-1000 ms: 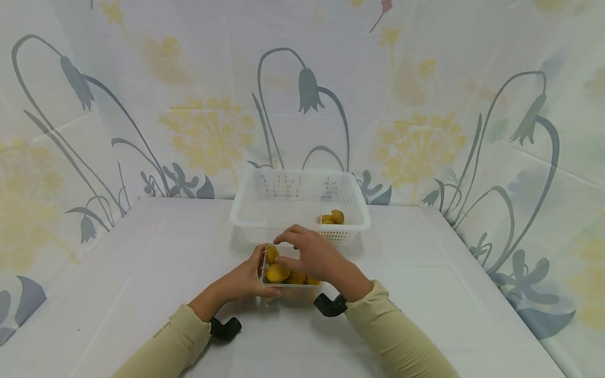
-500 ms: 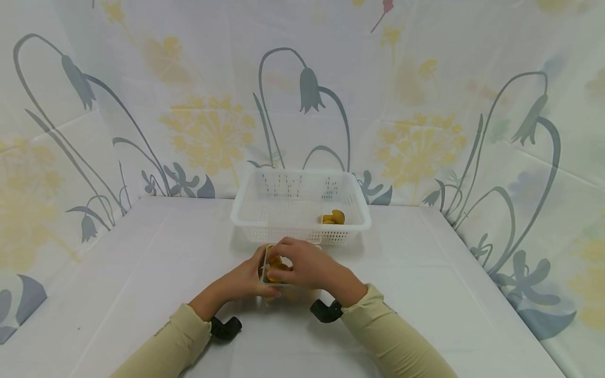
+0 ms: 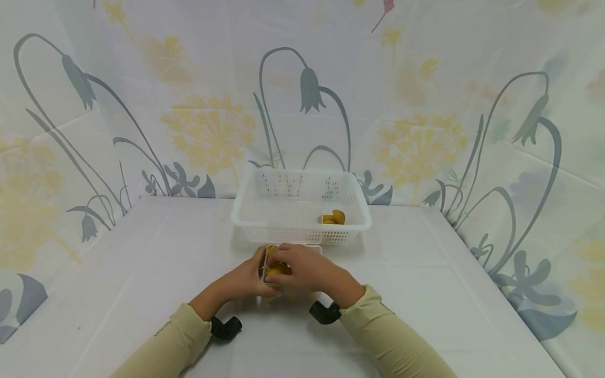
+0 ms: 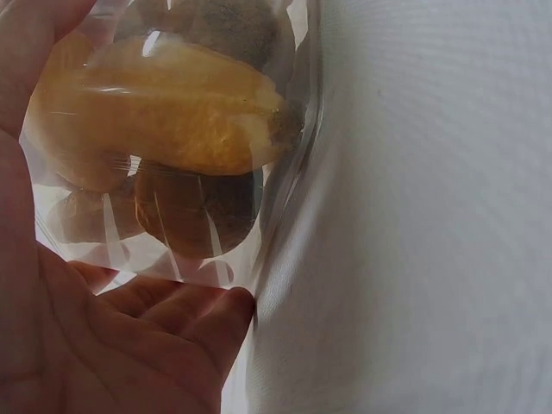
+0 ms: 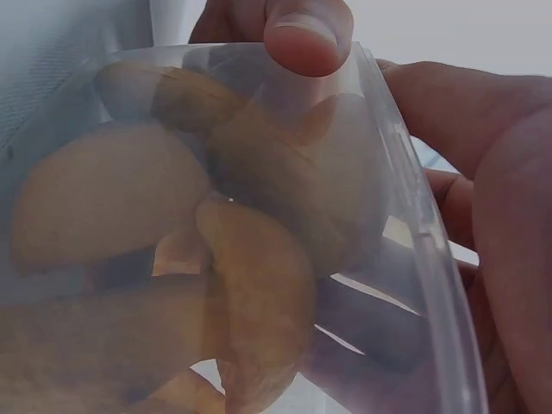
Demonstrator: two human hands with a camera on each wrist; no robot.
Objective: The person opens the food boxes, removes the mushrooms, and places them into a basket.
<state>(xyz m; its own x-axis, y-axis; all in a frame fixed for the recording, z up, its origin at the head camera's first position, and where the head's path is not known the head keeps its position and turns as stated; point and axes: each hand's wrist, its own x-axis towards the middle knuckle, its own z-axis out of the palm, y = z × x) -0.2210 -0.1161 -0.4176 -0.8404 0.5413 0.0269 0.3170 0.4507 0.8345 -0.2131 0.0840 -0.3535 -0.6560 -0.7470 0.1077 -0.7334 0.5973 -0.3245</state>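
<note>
My left hand (image 3: 243, 278) grips the left end of a small clear plastic box (image 3: 316, 247), its thumb on the near side. Over the box arches my right hand (image 3: 307, 269), fingers and thumb reaching inside round a yellow mushroom (image 3: 279, 269). The hand hides the box's right part. In the left wrist view several mushrooms (image 4: 172, 112) show through the plastic, with the left fingers (image 4: 194, 332) along the wall. Through the wall in the right wrist view, more mushrooms (image 5: 263, 297) lie at various angles, with a thumb (image 5: 306, 39) against the box.
Just behind the box stands a white perforated basket (image 3: 302, 228), with a few yellow mushrooms (image 3: 333, 217) in its right part. A white cloth covers the table (image 3: 425, 294), and a flower-patterned curtain (image 3: 402, 105) hangs behind and at both sides.
My right hand has lowered into the box, its fingers and thumb closing round a mushroom. The left hand keeps its grip on the box, and the basket has not moved.
</note>
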